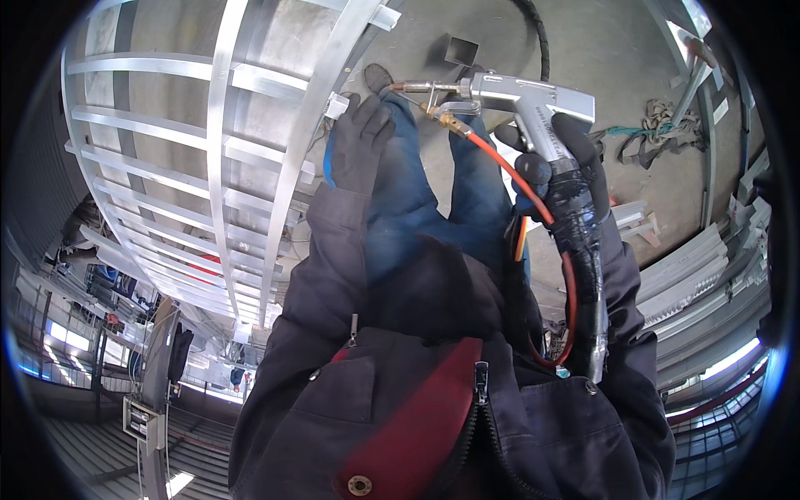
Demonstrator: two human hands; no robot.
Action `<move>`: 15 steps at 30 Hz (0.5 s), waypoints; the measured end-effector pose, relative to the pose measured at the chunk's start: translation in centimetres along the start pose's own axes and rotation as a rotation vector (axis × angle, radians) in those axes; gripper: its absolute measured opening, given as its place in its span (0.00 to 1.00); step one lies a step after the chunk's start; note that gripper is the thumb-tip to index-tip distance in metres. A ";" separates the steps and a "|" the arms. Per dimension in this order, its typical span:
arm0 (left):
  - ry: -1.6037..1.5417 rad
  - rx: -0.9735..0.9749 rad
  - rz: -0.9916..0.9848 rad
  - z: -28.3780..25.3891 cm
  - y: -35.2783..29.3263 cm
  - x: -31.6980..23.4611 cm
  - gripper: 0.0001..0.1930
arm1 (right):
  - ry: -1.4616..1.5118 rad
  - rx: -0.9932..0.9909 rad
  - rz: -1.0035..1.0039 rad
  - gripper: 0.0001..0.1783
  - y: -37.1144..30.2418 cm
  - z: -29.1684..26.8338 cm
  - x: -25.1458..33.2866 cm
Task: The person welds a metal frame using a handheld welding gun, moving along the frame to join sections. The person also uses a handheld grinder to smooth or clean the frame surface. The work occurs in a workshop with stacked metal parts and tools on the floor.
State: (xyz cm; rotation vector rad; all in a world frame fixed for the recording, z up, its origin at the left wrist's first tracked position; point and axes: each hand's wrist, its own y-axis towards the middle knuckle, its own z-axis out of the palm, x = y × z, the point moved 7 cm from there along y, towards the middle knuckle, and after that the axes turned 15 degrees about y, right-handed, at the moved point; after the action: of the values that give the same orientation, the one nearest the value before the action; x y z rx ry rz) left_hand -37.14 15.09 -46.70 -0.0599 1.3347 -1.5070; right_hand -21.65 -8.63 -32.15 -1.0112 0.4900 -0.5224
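Note:
My right hand (557,158), in a dark glove, is wrapped round the grip of a handheld laser welding gun (533,98). The gun has a silver body, a long nozzle pointing left, and black tape round its lower handle. An orange hose (500,158) runs from its brass fitting back down along the handle. My left hand (362,133), in a dark grey glove, is beside the right edge of a silver metal frame (292,167), with its fingers extended and nothing visible in them. Whether it touches the frame I cannot tell. The nozzle tip lies just right of the left fingers.
The frame's long rails and crossbars fill the left side. Ahead on the concrete floor stands a short square tube piece (461,51), with a black cable (540,37) nearby. Tangled straps (658,129) lie at right, above stacked metal profiles (700,271). A post (154,367) stands at lower left.

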 end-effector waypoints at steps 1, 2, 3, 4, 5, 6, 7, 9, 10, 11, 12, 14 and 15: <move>-0.097 0.034 0.031 0.2 0.5 -0.5 0.28 | -0.031 -0.021 -0.005 0.35 -0.2 -0.1 0.1; -0.080 -0.011 -0.017 -0.1 1.0 -0.3 0.28 | -0.050 -0.022 -0.013 0.34 -0.3 0.0 0.1; -0.067 0.001 -0.014 0.0 1.3 -0.6 0.27 | -0.071 -0.008 -0.022 0.34 -0.4 0.2 0.1; -0.059 0.024 -0.001 0.1 1.7 -0.8 0.26 | -0.080 0.006 -0.027 0.34 -0.5 0.3 0.0; -0.015 -0.012 -0.016 -0.2 1.9 -0.8 0.27 | -0.089 0.018 -0.034 0.33 -0.5 0.5 0.0; 0.023 -0.038 -0.023 -0.4 2.2 -0.7 0.27 | -0.099 0.030 -0.039 0.33 -0.5 0.6 -0.1; 0.057 -0.049 -0.017 -0.6 2.4 -0.7 0.27 | -0.106 0.038 -0.043 0.32 -0.5 0.6 -0.1; 0.048 0.011 0.011 -0.6 2.8 -0.7 0.28 | -0.116 0.047 -0.048 0.32 -0.4 0.6 -0.2; 0.056 0.041 0.023 -0.7 2.9 -0.7 0.28 | -0.117 0.054 -0.049 0.31 -0.4 0.5 -0.2; 0.033 0.080 0.033 -0.7 3.1 -0.8 0.28 | -0.121 0.059 -0.054 0.31 -0.3 0.4 -0.2; 0.024 0.110 0.033 -0.8 3.1 -0.8 0.28 | -0.122 0.064 -0.057 0.31 -0.3 0.3 -0.2; -0.006 0.166 0.035 -0.9 3.2 -0.8 0.29 | -0.140 0.076 -0.065 0.30 -0.2 0.1 -0.3; -0.029 0.198 0.042 -0.7 3.2 -0.8 0.30 | -0.159 0.079 -0.083 0.30 -0.2 0.0 -0.3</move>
State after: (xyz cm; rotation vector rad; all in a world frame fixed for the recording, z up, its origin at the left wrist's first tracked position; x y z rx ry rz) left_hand -35.16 16.82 -48.86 0.0719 1.1514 -1.5894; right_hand -21.97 -8.54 -31.94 -0.9918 0.2848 -0.5267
